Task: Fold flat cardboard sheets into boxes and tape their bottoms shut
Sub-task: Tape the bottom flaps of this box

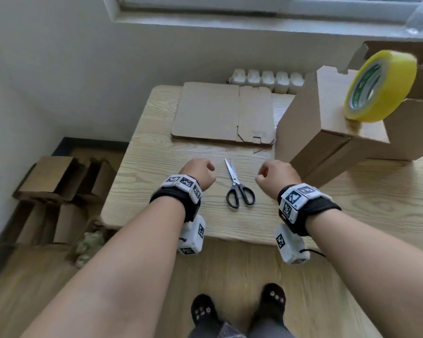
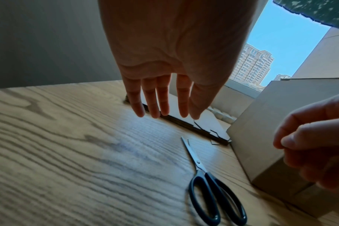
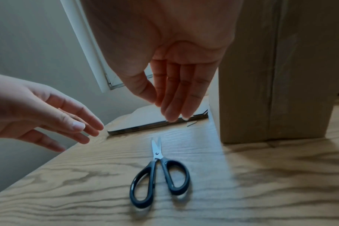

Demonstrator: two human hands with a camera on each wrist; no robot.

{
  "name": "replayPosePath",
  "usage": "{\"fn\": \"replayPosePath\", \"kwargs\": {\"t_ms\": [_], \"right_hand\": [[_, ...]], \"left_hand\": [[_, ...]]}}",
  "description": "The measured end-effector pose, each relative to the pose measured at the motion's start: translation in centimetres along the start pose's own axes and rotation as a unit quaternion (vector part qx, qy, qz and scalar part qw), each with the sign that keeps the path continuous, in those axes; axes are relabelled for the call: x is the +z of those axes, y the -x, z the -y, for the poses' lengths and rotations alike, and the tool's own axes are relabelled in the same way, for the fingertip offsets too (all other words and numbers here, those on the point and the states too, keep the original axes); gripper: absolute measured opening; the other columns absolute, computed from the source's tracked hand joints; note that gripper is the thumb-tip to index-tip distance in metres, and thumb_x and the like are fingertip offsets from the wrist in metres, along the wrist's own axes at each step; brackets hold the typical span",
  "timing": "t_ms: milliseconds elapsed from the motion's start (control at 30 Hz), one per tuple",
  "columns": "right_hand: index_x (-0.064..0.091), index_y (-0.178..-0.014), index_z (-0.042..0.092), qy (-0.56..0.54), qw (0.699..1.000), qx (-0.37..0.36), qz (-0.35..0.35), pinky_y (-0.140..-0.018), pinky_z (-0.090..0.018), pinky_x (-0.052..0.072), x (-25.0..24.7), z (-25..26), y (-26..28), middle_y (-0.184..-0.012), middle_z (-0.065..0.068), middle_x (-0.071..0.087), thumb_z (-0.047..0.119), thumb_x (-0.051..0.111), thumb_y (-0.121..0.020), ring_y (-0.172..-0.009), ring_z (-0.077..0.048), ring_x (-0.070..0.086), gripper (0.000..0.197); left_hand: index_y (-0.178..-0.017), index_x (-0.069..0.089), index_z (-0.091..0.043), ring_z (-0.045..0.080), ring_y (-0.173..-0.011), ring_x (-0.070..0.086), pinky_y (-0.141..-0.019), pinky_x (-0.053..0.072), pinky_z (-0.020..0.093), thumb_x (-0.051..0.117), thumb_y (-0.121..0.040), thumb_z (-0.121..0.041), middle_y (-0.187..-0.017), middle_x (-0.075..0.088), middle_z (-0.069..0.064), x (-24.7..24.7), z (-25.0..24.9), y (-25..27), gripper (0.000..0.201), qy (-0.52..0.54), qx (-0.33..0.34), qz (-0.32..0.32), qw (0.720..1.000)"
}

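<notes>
A stack of flat cardboard sheets (image 1: 217,113) lies at the far side of the wooden table (image 1: 156,191). To its right stands a folded box (image 1: 308,132) with a yellow tape roll (image 1: 379,86) on top. Black-handled scissors (image 1: 238,186) lie shut between my hands. My left hand (image 1: 200,173) and right hand (image 1: 277,173) hover above the table, both empty. In the left wrist view the left hand (image 2: 164,107) has straight fingers hanging near the sheets' (image 2: 209,123) front edge. The right hand (image 3: 170,107) hangs the same way beside the box (image 3: 271,76).
Several folded boxes (image 1: 59,186) stand on the floor left of the table. A larger open box (image 1: 415,123) sits behind the tape roll. A white radiator (image 1: 266,79) and a windowsill are behind the table. My feet are at the table's near edge.
</notes>
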State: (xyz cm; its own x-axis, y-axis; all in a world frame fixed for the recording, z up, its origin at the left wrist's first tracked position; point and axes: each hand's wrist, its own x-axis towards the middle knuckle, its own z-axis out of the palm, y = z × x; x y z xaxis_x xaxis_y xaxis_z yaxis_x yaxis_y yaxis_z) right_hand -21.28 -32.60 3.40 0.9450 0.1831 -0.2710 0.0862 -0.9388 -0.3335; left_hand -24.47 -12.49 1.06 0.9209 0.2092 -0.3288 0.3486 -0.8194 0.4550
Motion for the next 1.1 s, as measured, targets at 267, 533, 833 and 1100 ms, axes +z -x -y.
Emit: {"fn": "replayPosePath", "kwargs": {"t_ms": [267, 533, 833, 1100], "right_hand": [[0.062, -0.090, 0.020, 0.023, 0.996, -0.013, 0.086, -0.071, -0.028, 0.042, 5.9, 2.3, -2.6, -0.098, -0.004, 0.066, 0.025, 0.057, -0.088, -0.092, -0.024, 0.059, 0.008], [0.060, -0.093, 0.012, 0.067, 0.992, -0.014, 0.106, -0.065, -0.030, 0.040, 8.0, 2.7, -3.0, -0.092, -0.004, 0.064, 0.028, 0.062, -0.085, -0.081, -0.022, 0.056, 0.018], [0.048, -0.107, 0.012, 0.073, 0.993, 0.007, 0.088, -0.071, -0.033, 0.042, 9.3, 0.2, -3.4, -0.107, -0.008, 0.058, 0.023, 0.065, -0.083, -0.094, -0.028, 0.056, 0.032], [0.045, -0.116, 0.018, 0.095, 0.990, 0.009, 0.101, -0.068, -0.033, 0.048, 6.4, -0.9, -2.3, -0.088, -0.001, 0.057, 0.030, 0.058, -0.088, -0.081, -0.026, 0.057, 0.033]], "left_hand": [[-0.111, 0.066, -0.023, 0.019, -0.115, 0.056, -0.096, 0.045, 0.029, 0.062, -0.086, -0.024, -0.123, 0.062, 0.001, 3.2, 3.5, -2.2, 0.026, 0.048, -0.034, 0.039, 0.998], [-0.107, 0.067, -0.023, 0.018, -0.111, 0.059, -0.095, 0.047, 0.030, 0.064, -0.086, -0.025, -0.117, 0.065, 0.000, 4.9, 4.9, -2.7, 0.022, 0.070, -0.054, 0.047, 0.995], [-0.106, 0.069, -0.023, 0.018, -0.112, 0.057, -0.095, 0.046, 0.031, 0.063, -0.086, -0.024, -0.117, 0.064, 0.001, 5.3, 4.8, -2.9, 0.021, 0.077, -0.055, 0.039, 0.995], [-0.106, 0.068, -0.024, 0.019, -0.111, 0.058, -0.094, 0.047, 0.031, 0.060, -0.086, -0.021, -0.121, 0.062, 0.002, 4.6, 2.5, -2.3, 0.022, 0.063, -0.045, 0.044, 0.996]]}}
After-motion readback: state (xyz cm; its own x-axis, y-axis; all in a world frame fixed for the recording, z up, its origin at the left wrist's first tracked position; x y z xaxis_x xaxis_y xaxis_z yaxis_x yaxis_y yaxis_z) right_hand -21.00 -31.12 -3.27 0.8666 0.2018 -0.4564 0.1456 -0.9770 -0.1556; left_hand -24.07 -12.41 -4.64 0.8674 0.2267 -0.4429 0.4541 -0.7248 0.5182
